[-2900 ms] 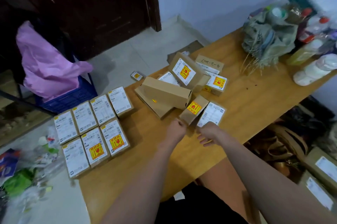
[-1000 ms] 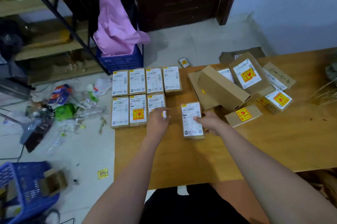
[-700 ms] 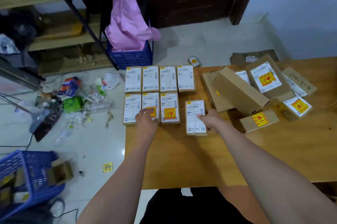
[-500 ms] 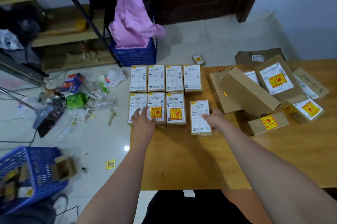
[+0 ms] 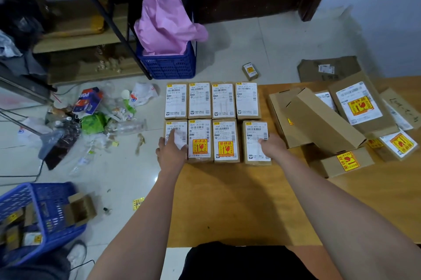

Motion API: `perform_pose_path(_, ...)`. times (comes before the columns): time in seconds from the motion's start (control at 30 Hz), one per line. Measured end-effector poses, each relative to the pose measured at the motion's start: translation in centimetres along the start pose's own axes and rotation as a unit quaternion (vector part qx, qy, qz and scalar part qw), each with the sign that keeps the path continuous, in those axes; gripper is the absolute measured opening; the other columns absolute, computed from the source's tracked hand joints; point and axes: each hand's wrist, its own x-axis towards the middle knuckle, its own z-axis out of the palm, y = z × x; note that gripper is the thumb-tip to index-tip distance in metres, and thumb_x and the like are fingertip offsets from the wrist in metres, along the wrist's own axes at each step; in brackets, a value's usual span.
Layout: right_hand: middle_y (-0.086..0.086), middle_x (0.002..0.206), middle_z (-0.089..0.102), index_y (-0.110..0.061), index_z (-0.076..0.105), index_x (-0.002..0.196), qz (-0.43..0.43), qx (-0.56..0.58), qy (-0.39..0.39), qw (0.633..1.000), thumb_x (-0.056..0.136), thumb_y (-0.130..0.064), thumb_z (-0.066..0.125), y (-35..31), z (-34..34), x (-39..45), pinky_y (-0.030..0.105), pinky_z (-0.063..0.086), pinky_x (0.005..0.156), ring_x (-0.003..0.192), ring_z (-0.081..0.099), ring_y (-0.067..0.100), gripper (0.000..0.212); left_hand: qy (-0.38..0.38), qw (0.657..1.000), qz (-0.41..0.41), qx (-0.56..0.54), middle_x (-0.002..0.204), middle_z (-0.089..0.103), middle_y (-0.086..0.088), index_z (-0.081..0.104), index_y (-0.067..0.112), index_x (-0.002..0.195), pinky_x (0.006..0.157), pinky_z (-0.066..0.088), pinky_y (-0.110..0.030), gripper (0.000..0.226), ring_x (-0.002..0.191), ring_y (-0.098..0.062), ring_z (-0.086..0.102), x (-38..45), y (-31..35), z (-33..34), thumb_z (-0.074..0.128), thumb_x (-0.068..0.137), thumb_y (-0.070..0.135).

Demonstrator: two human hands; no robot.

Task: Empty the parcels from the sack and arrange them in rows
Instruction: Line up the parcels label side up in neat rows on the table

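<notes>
step in hand: closing the near row. your right hand (image 5: 272,148) grips the fourth parcel (image 5: 256,141), just apart from its neighbour; your left hand (image 5: 171,152) lies flat on the leftmost parcel (image 5: 176,135). next, judged: slide it left, flush.

Brown parcels (image 5: 224,140) bear white labels, yellow-red stickers; blue crate (image 5: 168,63); pink bag (image 5: 164,17).

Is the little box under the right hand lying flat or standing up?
Lying flat. The box rests on the table with its white label facing up, and the right hand rests on its right edge.
</notes>
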Motion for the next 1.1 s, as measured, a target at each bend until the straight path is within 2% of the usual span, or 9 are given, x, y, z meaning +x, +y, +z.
perform_pose_path(0.17,0.01,0.132,0.06,-0.011,0.056,0.132,0.001,0.003,-0.001,1.0,0.101,-0.025,0.051,-0.6,0.5,0.3,0.035,0.051,0.085,0.114,0.06,0.032,0.035,-0.012,1.0,-0.005,-0.024,0.152,0.028,-0.017,0.027,0.038,0.15,0.103,0.044,-0.054,0.073,0.124,-0.045,0.049,0.2,-0.2,0.2,0.065,0.089,0.03)
perform_pose_path(0.4,0.007,0.13,0.063,-0.014,0.058,0.128,-0.009,0.003,-0.003,1.0,0.098,-0.029,0.054,-1.1,1.1,0.4,0.045,0.055,0.091,0.112,0.062,0.03,0.034,-0.014,1.0,-0.007,-0.027,0.157,0.024,-0.017,0.024,0.038,0.152,0.102,0.044,-0.055,0.075,0.129,-0.042,0.047,0.3,-0.2,0.1,0.065,0.09,0.028)
perform_pose_path(0.57,0.007,0.129,0.062,-0.013,0.057,0.128,-0.008,-0.021,0.019,1.0,0.1,-0.028,0.052,-1.2,1.5,0.0,0.04,0.055,0.086,0.112,0.062,0.03,0.032,-0.017,1.0,-0.006,-0.012,0.159,0.021,-0.017,0.024,0.036,0.153,0.102,0.045,-0.052,0.074,0.13,-0.042,0.048,0.1,0.0,0.1,0.063,0.091,0.03)
perform_pose_path(0.63,0.008,0.13,0.062,-0.012,0.055,0.128,-0.008,-0.03,0.021,0.999,0.1,-0.028,0.052,-1.3,1.6,0.0,0.043,0.055,0.088,0.112,0.062,0.031,0.032,-0.025,1.0,-0.005,-0.01,0.159,0.02,-0.018,0.022,0.036,0.153,0.103,0.043,-0.054,0.073,0.129,-0.044,0.048,0.1,-0.1,0.1,0.061,0.091,0.032)
perform_pose_path(0.7,0.009,0.13,0.062,-0.012,0.054,0.128,0.0,-0.038,0.02,0.999,0.1,-0.029,0.051,-1.5,1.6,-0.2,0.042,0.056,0.087,0.112,0.062,0.031,0.032,-0.036,0.999,-0.006,-0.006,0.159,0.017,-0.018,0.02,0.037,0.153,0.105,0.038,-0.06,0.074,0.13,-0.047,0.043,0.2,-0.1,0.1,0.059,0.091,0.034)
perform_pose_path(0.77,0.01,0.129,0.062,-0.011,0.054,0.128,0.003,-0.049,0.02,0.999,0.101,-0.03,0.049,-1.7,1.5,-0.3,0.039,0.055,0.082,0.11,0.062,0.031,0.033,-0.04,0.999,-0.013,-0.002,0.16,0.014,-0.016,0.02,0.036,0.154,0.108,0.029,-0.066,0.073,0.138,-0.049,0.028,0.2,0.2,-0.1,0.058,0.092,0.032)
perform_pose_path(0.87,0.015,0.128,0.059,-0.007,0.048,0.131,0.012,-0.06,0.036,0.997,0.103,-0.029,0.04,-1.8,1.3,-0.7,0.033,0.045,0.072,0.11,0.06,0.034,0.036,-0.027,1.0,-0.013,0.009,0.162,0.01,-0.011,0.023,0.033,0.153,0.112,0.017,-0.067,0.069,0.146,-0.044,0.009,-0.3,1.0,-0.3,0.056,0.092,0.03)
perform_pose_path(1.03,0.019,0.126,0.058,-0.005,0.042,0.135,0.01,-0.057,0.049,0.997,0.104,-0.032,0.034,-1.8,0.7,-1.5,0.037,0.047,0.074,0.108,0.06,0.036,0.042,-0.033,0.999,0.023,-0.005,0.163,0.007,-0.012,0.023,0.033,0.154,0.116,0.013,-0.063,0.067,0.148,-0.04,0.003,-1.6,3.0,0.0,0.054,0.094,0.033)
perform_pose_path(1.1,0.019,0.128,0.057,-0.004,0.04,0.136,-0.006,-0.053,0.051,0.997,0.105,-0.032,0.035,-1.8,0.1,-2.1,0.034,0.043,0.072,0.11,0.059,0.036,0.043,-0.041,0.998,0.036,-0.02,0.164,0.006,-0.012,0.023,0.033,0.154,0.116,0.013,-0.063,0.066,0.149,-0.04,0.002,-2.4,4.3,0.2,0.052,0.095,0.033)
